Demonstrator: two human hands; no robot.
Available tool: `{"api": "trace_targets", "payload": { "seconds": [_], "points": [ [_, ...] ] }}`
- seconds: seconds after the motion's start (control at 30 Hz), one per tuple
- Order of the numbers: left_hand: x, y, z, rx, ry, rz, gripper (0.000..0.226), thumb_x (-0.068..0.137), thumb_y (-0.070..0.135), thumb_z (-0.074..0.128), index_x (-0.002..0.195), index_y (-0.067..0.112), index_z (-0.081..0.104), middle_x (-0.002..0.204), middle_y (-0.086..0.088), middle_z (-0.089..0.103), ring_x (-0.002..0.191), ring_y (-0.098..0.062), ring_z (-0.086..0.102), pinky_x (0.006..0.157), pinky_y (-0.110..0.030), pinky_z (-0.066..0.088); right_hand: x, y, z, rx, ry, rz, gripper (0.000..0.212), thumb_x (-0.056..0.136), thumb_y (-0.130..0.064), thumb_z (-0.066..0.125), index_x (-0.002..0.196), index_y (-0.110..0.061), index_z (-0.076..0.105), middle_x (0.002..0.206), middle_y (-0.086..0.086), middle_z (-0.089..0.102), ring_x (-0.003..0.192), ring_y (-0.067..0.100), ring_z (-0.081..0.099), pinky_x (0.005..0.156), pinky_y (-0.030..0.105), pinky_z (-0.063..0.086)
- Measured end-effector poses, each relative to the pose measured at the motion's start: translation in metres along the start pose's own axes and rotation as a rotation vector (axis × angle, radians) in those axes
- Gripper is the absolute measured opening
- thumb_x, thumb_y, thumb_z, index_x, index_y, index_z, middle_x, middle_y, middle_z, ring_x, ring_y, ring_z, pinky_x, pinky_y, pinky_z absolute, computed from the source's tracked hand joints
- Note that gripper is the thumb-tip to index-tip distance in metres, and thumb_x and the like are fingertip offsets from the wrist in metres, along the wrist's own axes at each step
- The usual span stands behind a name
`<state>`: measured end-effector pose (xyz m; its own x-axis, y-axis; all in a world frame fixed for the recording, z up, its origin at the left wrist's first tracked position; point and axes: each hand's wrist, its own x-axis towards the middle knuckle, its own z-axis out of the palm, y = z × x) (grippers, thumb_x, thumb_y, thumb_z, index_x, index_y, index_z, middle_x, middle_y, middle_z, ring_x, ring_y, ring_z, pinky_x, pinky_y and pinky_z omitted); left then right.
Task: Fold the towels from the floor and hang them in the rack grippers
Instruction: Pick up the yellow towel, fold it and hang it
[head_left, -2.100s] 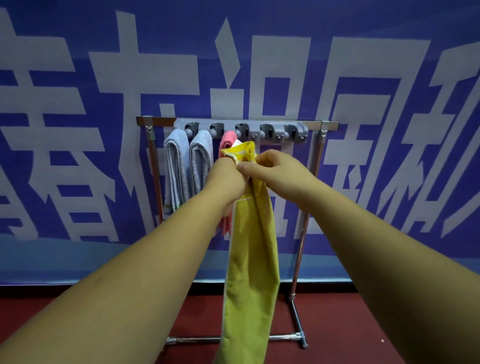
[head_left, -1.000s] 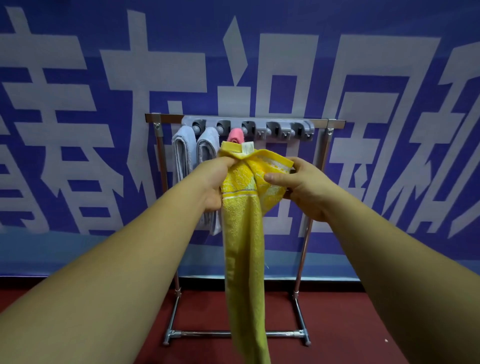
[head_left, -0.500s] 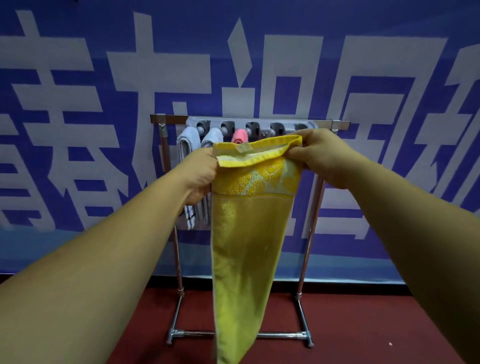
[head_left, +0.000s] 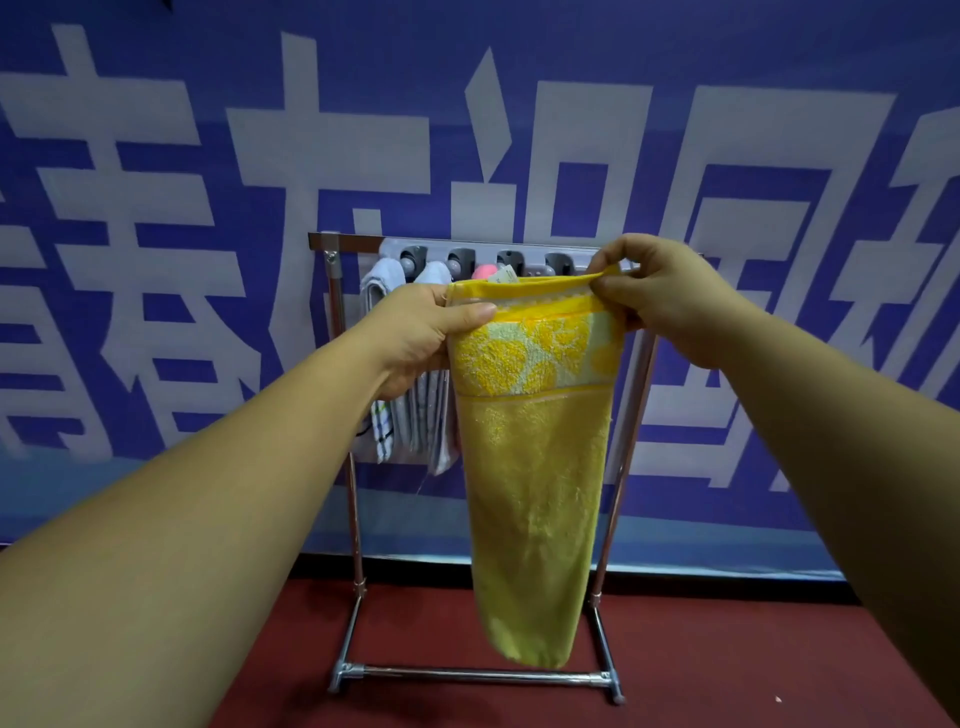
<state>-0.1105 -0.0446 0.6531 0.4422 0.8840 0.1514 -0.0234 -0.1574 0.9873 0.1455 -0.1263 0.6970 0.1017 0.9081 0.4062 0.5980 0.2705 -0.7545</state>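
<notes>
Yellow towel (head_left: 535, 467) | before rack (head_left: 332, 312) | soft, limp, we judged | left hand (head_left: 415, 332), right hand (head_left: 670, 296) pinched top corners

A staged indoor set: huge blue banner (head_left: 156, 364) backing a metal rack (head_left: 467, 675) on red floor (head_left: 727, 665).

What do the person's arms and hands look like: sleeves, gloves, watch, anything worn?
Nothing worn that shows. The left hand and right hand are bare: no gloves, no rings visible. The left forearm and right forearm are bare to the frame edge, with no sleeves, watch, bands or markings in view.
</notes>
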Motion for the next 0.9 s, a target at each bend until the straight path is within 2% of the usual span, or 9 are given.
{"api": "trace_targets", "payload": {
  "seconds": [0.17,0.33,0.47,0.67,0.77,0.9],
  "points": [
    [0.0,0.009,-0.001,0.066,0.012,0.051,0.034,0.094,0.014,0.079,0.124,-0.001,0.073,0.111,-0.014,0.081,0.102,-0.029,0.08,0.08,-0.038,0.066,0.002,0.002,-0.005,0.171,-0.006,0.041,0.014,0.105,-0.008,0.06,0.1,-0.018,0.069,0.098,0.008,0.071,0.092,0.025,0.07,0.092,0.047,0.063],
    [-0.005,0.016,-0.007,0.109,-0.012,0.051,0.03,0.098,0.011,0.075,0.125,0.001,0.071,0.108,-0.012,0.081,0.094,-0.024,0.081,0.069,-0.032,0.065,0.002,-0.001,-0.005,0.188,-0.029,0.048,0.016,0.106,-0.007,0.057,0.1,-0.018,0.066,0.095,0.005,0.068,0.088,0.02,0.068,0.082,0.036,0.06],
    [-0.006,0.018,-0.011,0.097,-0.012,0.062,0.037,0.092,0.008,0.079,0.128,0.001,0.07,0.114,-0.018,0.08,0.104,-0.033,0.079,0.085,-0.044,0.067,-0.001,-0.003,-0.001,0.205,-0.046,0.058,0.016,0.108,-0.007,0.053,0.101,-0.018,0.063,0.098,0.007,0.066,0.091,0.023,0.068,0.09,0.042,0.063],
    [-0.007,0.021,-0.014,0.02,-0.051,0.016,0.047,0.09,0.005,0.081,0.133,-0.002,0.065,0.115,-0.021,0.079,0.105,-0.037,0.078,0.089,-0.05,0.065,0.0,-0.002,0.005,0.255,0.0,0.047,0.015,0.108,-0.01,0.055,0.102,-0.021,0.064,0.102,0.01,0.063,0.092,0.027,0.068,0.091,0.053,0.063],
    [-0.006,0.021,-0.018,0.069,-0.099,0.004,0.042,0.094,0.004,0.077,0.134,0.0,0.066,0.121,-0.02,0.077,0.11,-0.037,0.077,0.095,-0.051,0.063,0.002,-0.001,0.006,0.219,0.023,-0.005,0.014,0.106,-0.013,0.058,0.101,-0.022,0.067,0.1,0.008,0.066,0.088,0.025,0.066,0.089,0.051,0.064],
    [-0.006,0.021,-0.018,0.135,-0.11,0.003,0.037,0.097,0.002,0.072,0.134,-0.001,0.065,0.122,-0.018,0.077,0.111,-0.033,0.077,0.094,-0.044,0.064,0.004,0.001,0.009,0.141,0.097,-0.04,0.013,0.105,-0.014,0.061,0.102,-0.024,0.07,0.1,0.007,0.068,0.087,0.022,0.065,0.084,0.044,0.062]
  ]
}}
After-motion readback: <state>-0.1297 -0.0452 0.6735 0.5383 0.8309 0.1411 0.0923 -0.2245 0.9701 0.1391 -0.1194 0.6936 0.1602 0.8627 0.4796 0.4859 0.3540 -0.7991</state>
